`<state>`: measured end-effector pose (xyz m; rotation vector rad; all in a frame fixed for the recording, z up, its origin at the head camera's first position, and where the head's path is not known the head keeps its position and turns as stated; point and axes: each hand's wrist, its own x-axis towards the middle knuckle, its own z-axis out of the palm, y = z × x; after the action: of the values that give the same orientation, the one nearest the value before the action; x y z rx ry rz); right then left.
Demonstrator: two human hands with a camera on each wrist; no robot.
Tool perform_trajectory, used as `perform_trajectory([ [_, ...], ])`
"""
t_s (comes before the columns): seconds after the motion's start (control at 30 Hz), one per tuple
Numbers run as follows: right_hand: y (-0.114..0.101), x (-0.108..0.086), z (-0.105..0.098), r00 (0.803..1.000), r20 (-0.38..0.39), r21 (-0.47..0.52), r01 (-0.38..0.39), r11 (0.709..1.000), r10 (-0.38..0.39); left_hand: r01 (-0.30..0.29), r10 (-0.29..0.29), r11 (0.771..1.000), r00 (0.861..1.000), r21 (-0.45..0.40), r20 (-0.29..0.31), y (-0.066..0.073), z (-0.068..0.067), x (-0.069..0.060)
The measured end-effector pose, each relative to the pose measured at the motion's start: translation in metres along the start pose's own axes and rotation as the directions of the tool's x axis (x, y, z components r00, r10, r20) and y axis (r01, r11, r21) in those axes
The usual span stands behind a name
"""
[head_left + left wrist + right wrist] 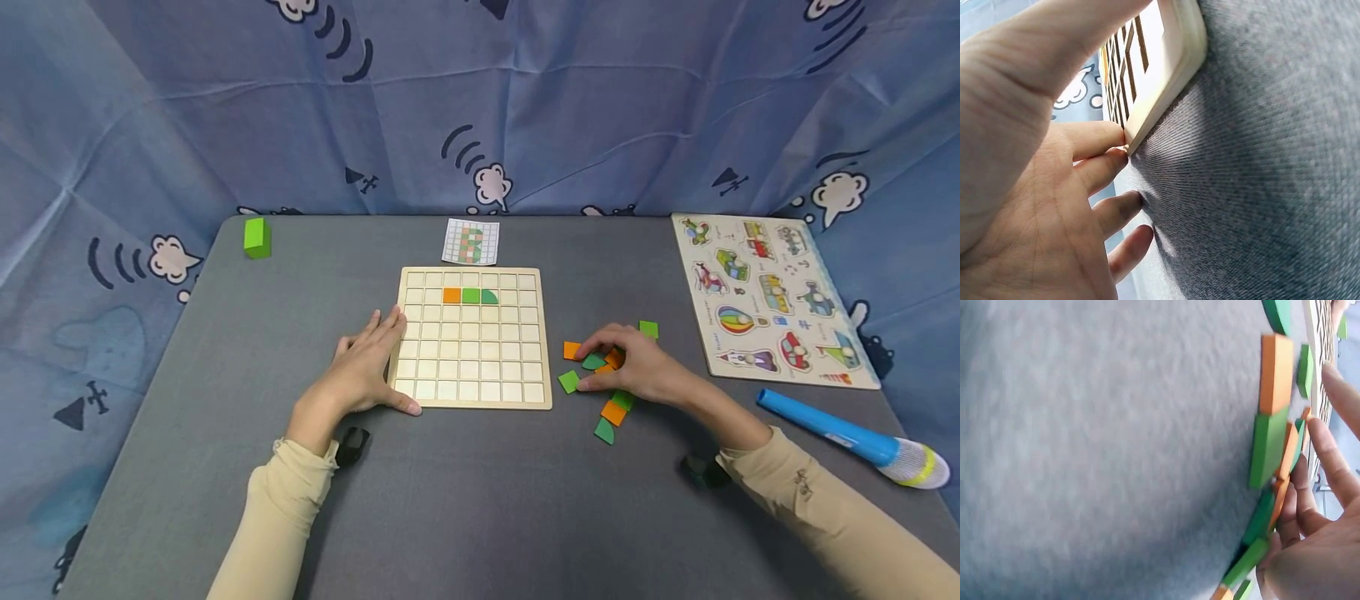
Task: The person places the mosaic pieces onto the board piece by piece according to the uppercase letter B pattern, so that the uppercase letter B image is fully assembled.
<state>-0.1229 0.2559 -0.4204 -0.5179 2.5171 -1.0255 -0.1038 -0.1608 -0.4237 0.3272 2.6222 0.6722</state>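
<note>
My left hand [356,371] rests at the left side of a wooden grid board [468,350], its fingers along the left edge and the thumb by the front left corner. In one row of the board lie an orange square tile [452,296], a light green square tile [471,296] and a dark green quarter-round tile [489,297]. Right of the board, my right hand [637,364] reaches over loose tiles, thumb and fingers apart. A light green square tile [568,382] lies by its thumb, an orange tile [572,350] by its fingertips. The hand partly hides the pile.
Behind the board lies a pattern card [471,242]. A green block [257,238] stands at the back left. On the right are a picture puzzle board [772,300] and a blue toy microphone [832,429]. A patterned blue curtain [570,125] hangs behind the grey table [480,500].
</note>
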Motion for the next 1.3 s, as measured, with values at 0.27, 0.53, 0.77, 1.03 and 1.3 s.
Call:
perform_trajectory([
  [0.27, -0.005, 0.001, 0.014, 0.999, -0.030, -0.075, 0.019, 0.997, -0.022, 0.000, 0.000, 1.000, 1.000, 0.000, 0.003, 0.000, 0.000, 0.000],
  [0.53, -0.010, 0.013, 0.016, 0.995, -0.085, -0.042, 0.039, 0.998, -0.043, 0.001, -0.001, 1.000, 1.000, 0.002, 0.005, 0.001, 0.000, -0.001],
  [0.77, -0.018, 0.039, 0.020, 0.988, -0.151, 0.112, -0.006, 0.994, 0.023, -0.004, 0.005, 1.000, 1.000, -0.011, 0.005, 0.002, -0.001, -0.001],
  [1.03, -0.040, 0.071, 0.032, 0.988, -0.152, 0.182, 0.001, 0.983, 0.027, -0.005, 0.005, 1.000, 1.000, -0.010, 0.003, 0.001, 0.001, 0.000],
  [1.3, -0.064, 0.104, 0.048, 0.982, -0.190, 0.193, 0.035, 0.981, 0.002, -0.006, 0.006, 1.000, 1.000, 0.000, -0.004, 0.001, 0.001, 0.001],
])
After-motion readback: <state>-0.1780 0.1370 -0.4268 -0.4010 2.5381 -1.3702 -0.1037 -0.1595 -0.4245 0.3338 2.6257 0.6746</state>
